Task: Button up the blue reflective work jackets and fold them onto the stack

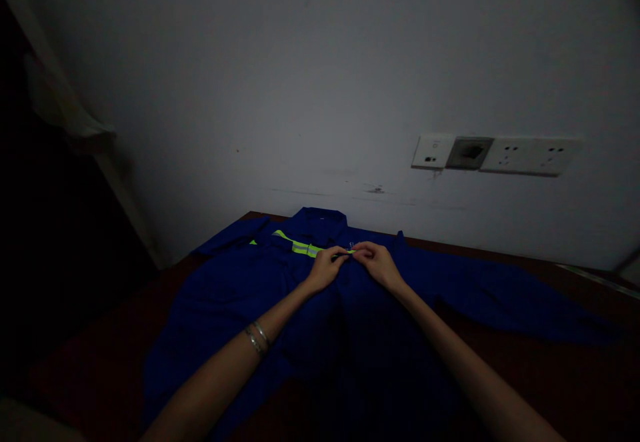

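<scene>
A dark blue work jacket [235, 302] lies spread on the dark table, its collar [324, 219] toward the wall and its sleeves out to both sides. A yellow-green reflective strip [303, 248] crosses its chest. My left hand [326, 269] pinches the jacket's front near the middle of this strip. Just beside it, my right hand [377, 263] has its fingers closed on the same part of the front, with the fingertips of both hands almost touching. Whether a button or zip sits between the fingers is too small and dim to tell.
Behind the table [530, 263] rises a pale wall [310, 82] with a row of sockets and switches [520, 155] at right. A dark doorway or furniture edge stands at left, with a pale cloth or bag [75, 109] beside it. The light is dim.
</scene>
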Available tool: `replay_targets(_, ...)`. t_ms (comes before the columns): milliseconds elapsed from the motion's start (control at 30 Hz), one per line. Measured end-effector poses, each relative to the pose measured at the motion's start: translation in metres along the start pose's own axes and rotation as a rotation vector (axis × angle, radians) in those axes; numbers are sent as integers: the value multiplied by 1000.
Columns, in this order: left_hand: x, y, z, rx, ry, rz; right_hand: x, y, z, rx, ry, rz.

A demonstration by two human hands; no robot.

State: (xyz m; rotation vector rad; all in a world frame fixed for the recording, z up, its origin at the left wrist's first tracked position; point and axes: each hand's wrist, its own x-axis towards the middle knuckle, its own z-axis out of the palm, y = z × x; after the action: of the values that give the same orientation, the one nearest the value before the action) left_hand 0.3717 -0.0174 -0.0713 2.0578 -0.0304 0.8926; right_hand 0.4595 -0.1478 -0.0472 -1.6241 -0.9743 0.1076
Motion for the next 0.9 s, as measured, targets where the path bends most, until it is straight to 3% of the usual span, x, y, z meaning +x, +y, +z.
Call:
replay_targets(133,0,-3,0,11,109,-39,3,5,-4,-3,3,52)
replay_targets(333,2,-15,-3,-30,240,-180,8,16,-9,-64,-38,270)
replay_targets(567,7,-26,-7,-23,249,-276,4,-2,-22,-279,-16,155)
replay_targets(700,9,-32,-8,40,184,-249,-14,-15,-64,-466,46,45)
replay_targets(800,10,-33,-9,86,134,-233,-38,-16,-115,-684,93,42)
replay_targets(900,9,-29,-9,145,102,-230,-72,-8,-173,-1024,87,130)
